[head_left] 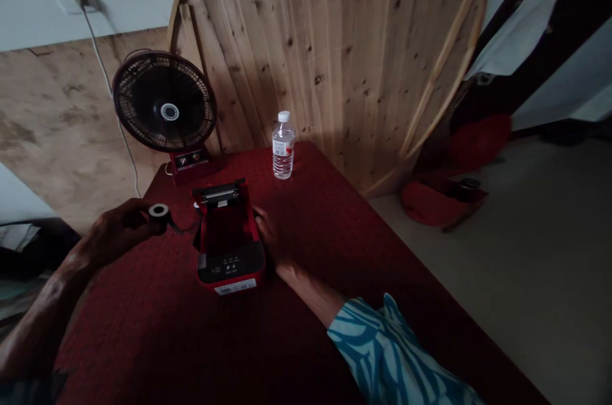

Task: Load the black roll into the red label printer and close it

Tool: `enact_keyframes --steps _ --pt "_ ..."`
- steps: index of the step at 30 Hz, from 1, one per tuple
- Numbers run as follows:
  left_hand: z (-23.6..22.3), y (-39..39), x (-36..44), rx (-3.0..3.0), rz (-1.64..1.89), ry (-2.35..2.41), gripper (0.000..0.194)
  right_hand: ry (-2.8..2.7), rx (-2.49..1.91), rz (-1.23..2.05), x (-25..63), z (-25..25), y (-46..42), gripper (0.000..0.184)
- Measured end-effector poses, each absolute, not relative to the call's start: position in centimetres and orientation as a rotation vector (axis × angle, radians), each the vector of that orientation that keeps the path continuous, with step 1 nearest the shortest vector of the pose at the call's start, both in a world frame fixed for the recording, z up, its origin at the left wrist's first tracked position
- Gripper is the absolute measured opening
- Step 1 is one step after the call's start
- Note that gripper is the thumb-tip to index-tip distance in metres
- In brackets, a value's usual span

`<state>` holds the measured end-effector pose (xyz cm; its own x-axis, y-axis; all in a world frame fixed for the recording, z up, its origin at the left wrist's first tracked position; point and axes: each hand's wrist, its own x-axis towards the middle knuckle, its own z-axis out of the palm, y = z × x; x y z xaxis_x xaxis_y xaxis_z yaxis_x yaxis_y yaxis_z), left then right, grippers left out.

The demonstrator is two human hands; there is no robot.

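Gripping a small roll (pixel 158 211) in the curled left hand (pixel 117 233), half-open right hand (pixel 268 236) touching the open red printer (pixel 230 271) between them

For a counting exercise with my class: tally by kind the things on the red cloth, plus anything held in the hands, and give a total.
Red thermal printer: 1
Water bottle: 1
Desk fan: 1
Dark roll: 1
Total: 4
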<state>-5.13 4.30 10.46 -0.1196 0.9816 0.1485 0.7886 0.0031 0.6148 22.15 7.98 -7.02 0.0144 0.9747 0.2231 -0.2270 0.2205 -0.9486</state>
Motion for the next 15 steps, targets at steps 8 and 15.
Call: enact_keyframes --steps 8,15 --pt "1.8 8.9 -9.3 1.807 0.785 1.991 0.052 -1.16 -0.893 1.148 22.3 -7.3 8.4 0.046" --pt "-1.6 10.2 -9.0 1.85 0.707 1.907 0.05 -1.141 -0.889 1.153 22.2 -7.2 8.2 0.048"
